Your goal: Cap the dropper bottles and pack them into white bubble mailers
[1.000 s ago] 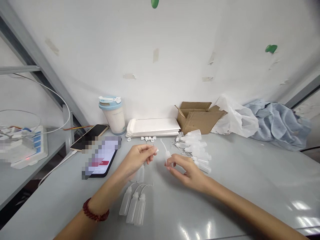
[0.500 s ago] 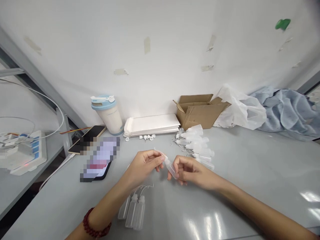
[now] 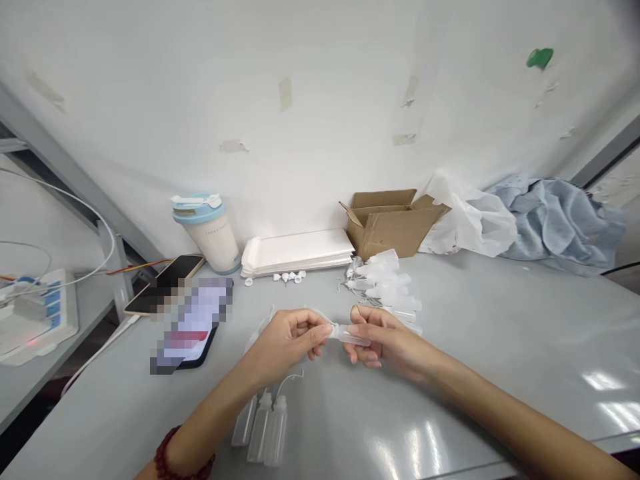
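A small translucent plastic squeeze bottle lies nearly level between my two hands, above the table. My left hand pinches its neck end between thumb and fingers; whether a cap sits there is hidden by the fingertips. A thin white tube or cord rises just behind those fingers. My right hand grips the bottle's body, thumb on top. Beneath my left forearm, several similar clear bottles lie side by side with thin curled strands at their necks. Beyond my right hand is a pile of frosted bottles.
Along the wall stand a blue-lidded cup, stacked white padded envelopes, a cardboard box, a plastic bag and blue cloth. Small white caps lie before the envelopes. Two phones and a power strip are left.
The bottle has turned from a downward slant to nearly level. My right hand has shifted its grip, its thumb now along the bottle's body. The view has moved slightly.
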The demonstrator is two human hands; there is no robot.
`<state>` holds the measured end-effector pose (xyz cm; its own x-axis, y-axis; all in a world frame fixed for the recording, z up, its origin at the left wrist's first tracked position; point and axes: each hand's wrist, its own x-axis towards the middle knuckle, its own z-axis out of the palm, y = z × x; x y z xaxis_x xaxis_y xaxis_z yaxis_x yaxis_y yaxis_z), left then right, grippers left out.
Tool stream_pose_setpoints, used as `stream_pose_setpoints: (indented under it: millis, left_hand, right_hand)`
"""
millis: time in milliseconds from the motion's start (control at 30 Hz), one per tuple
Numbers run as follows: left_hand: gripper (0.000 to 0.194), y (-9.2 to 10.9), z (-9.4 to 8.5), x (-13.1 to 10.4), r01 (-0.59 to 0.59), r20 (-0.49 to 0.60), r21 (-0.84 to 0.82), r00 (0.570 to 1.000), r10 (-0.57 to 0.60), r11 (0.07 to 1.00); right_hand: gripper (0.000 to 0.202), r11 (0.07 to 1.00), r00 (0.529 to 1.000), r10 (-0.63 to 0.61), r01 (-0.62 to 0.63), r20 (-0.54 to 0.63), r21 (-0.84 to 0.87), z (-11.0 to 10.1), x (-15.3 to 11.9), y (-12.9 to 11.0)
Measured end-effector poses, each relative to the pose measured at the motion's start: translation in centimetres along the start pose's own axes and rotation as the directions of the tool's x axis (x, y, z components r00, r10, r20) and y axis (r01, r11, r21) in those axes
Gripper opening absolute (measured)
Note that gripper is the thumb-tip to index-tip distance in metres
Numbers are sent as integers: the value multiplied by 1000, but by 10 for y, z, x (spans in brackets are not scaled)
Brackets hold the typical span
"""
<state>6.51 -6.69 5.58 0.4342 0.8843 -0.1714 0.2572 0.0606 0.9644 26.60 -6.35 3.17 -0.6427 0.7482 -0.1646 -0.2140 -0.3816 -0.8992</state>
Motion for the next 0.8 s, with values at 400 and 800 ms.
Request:
stream_pose_setpoints:
  millis: [400,800]
  left_hand:
    - [9,-2,12,-4,-120,-124,96,984,132,988]
    - [6,-2,15,-4,-304,-136,85,940,314,949]
  right_hand:
    - [37,963,997,-41,23,-61,-268,-3,-4,-6]
    - [37,995,999,25,-29,-44,-98,-4,-4,-4]
